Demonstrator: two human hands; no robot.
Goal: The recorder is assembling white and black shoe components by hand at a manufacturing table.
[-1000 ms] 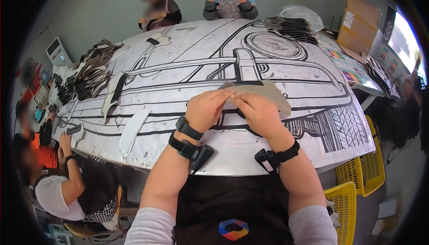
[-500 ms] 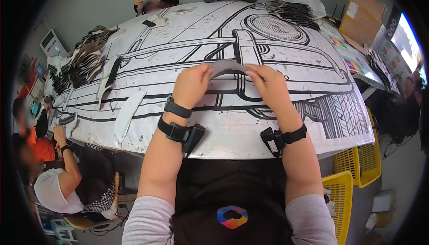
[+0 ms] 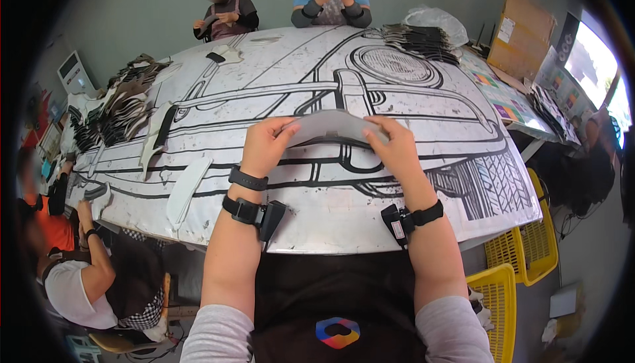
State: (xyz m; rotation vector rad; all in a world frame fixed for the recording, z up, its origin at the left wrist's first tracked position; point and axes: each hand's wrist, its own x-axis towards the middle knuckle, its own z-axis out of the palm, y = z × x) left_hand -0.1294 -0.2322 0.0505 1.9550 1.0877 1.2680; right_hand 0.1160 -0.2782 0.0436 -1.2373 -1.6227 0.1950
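A curved grey sheet piece, smooth and flexible, is held above the table, arching between my two hands. My left hand pinches its left end between thumb and fingers. At the other end, my right hand grips it the same way. A white flat curved piece lies on the table left of my left forearm. Beyond it rests a cream piece with a black strip.
The white table cover bears black line drawings. Stacks of dark and tan pieces lie at left, more dark pieces at far right. Yellow baskets stand by the right edge. Co-workers sit at the far side and left.
The grey piece has turned to show more of its broad face, and my hands have moved slightly apart. A far co-worker now raises a grey-brown piece; the whole view has shifted.
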